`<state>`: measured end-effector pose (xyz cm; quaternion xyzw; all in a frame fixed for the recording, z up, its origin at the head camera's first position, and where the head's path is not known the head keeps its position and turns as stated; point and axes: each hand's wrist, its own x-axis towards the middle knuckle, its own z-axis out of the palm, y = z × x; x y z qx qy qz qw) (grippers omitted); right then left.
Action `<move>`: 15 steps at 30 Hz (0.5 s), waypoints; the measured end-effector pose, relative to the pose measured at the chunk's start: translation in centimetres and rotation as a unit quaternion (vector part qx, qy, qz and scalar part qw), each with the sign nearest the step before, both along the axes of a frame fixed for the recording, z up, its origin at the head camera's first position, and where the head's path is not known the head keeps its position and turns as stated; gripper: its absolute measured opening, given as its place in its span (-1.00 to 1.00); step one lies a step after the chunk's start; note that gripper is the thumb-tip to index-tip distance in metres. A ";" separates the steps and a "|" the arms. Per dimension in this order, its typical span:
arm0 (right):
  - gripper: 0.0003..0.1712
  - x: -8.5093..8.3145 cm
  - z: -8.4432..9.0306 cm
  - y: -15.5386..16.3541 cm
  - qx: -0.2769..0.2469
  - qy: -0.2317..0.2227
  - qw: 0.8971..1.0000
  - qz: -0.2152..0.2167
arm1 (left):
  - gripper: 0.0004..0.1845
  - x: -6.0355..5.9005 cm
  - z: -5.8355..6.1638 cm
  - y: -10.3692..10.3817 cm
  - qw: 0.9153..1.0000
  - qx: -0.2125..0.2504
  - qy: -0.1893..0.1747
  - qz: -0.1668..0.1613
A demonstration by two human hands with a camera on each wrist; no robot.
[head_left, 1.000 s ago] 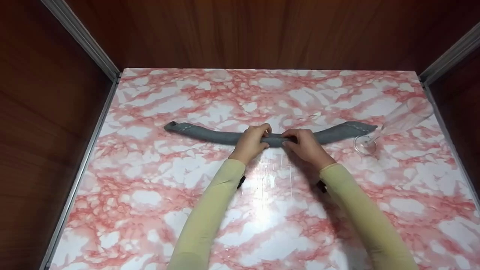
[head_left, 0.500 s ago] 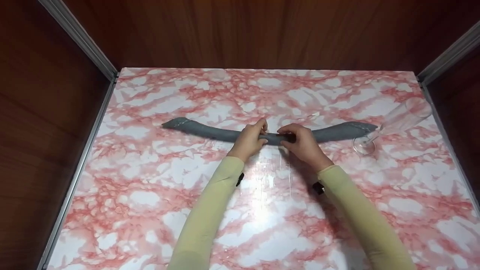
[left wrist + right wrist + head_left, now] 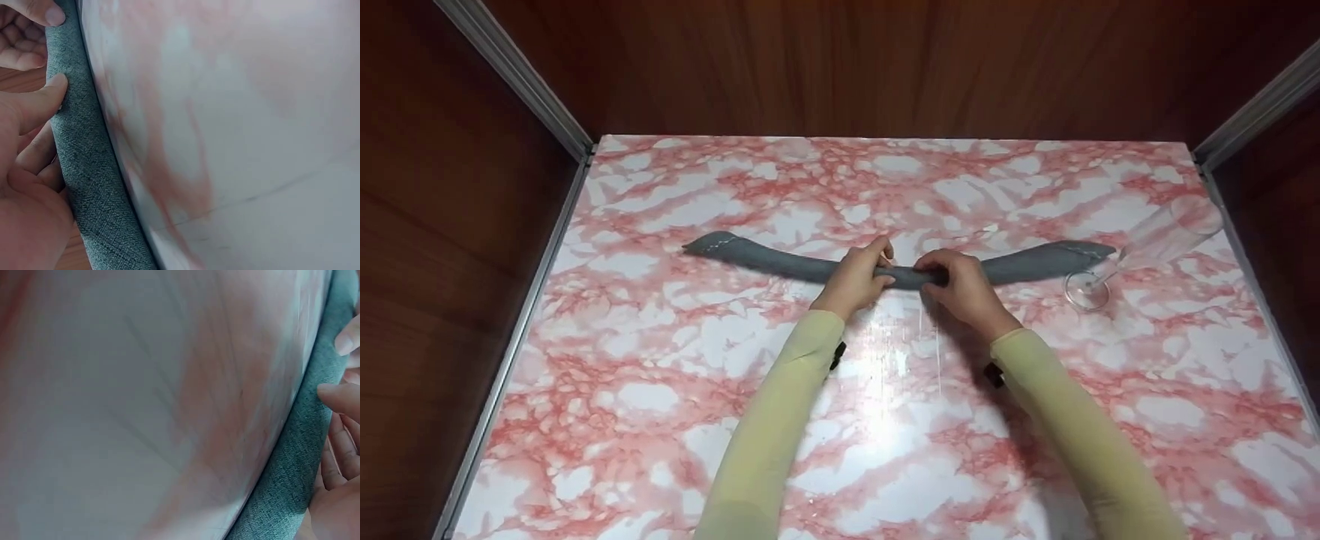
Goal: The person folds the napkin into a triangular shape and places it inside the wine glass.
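A grey cloth rolled into a long tube (image 3: 780, 262) lies across the table, bowed towards me at its middle, with stitched, pointed ends. My left hand (image 3: 851, 279) grips the roll just left of its middle. Close by on the right, my right hand (image 3: 966, 289) grips it too, with a short stretch of cloth between the hands. In the left wrist view, the left thumb (image 3: 56, 90) presses on the near side of the woven cloth (image 3: 95, 169). From the right wrist, the right thumb (image 3: 332, 392) lies against the cloth likewise, other fingers behind it.
A clear stemmed glass (image 3: 1166, 236) lies tipped on its side at the right, its round foot (image 3: 1087, 291) near the roll's right end. The red-and-white marbled table (image 3: 645, 397) is bounded by dark wood panels (image 3: 870, 67) and metal rails (image 3: 510, 360).
The roll's left end has lifted slightly away from me and turned, so its tip now points left. Both hands have shifted slightly left and keep their hold; the glass stays put.
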<state>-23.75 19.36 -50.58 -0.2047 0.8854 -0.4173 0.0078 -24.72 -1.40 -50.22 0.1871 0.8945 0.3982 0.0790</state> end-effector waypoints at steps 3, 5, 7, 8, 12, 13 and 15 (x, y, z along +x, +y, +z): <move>-0.70 -0.2 -0.1 0.0 -0.006 -0.004 1.000 0.003 | -0.69 -0.1 0.2 -0.2 1.000 0.006 -0.026 -0.001; -0.71 -0.3 0.0 0.0 -0.008 -0.008 1.000 0.004 | -0.69 -0.2 0.2 -0.3 0.999 0.014 -0.042 -0.001; -0.72 -0.4 0.0 0.1 -0.011 -0.013 1.000 0.006 | -0.70 -0.2 0.3 -0.5 0.998 0.025 -0.055 -0.004; -0.72 -0.4 0.0 0.1 -0.013 -0.016 1.000 0.005 | -0.70 -0.3 0.3 -0.6 0.998 0.031 -0.059 -0.006; -0.74 -0.6 0.1 0.0 -0.016 -0.031 0.999 0.002 | -0.71 -0.4 0.4 -0.9 0.996 0.049 -0.070 -0.014; -0.74 -0.6 0.1 0.0 -0.015 -0.033 0.999 0.002 | -0.71 -0.4 0.4 -0.9 0.996 0.055 -0.072 -0.015; -0.74 -0.7 0.1 0.1 -0.015 -0.038 0.999 0.001 | -0.71 -0.4 0.5 -1.0 0.995 0.062 -0.074 -0.018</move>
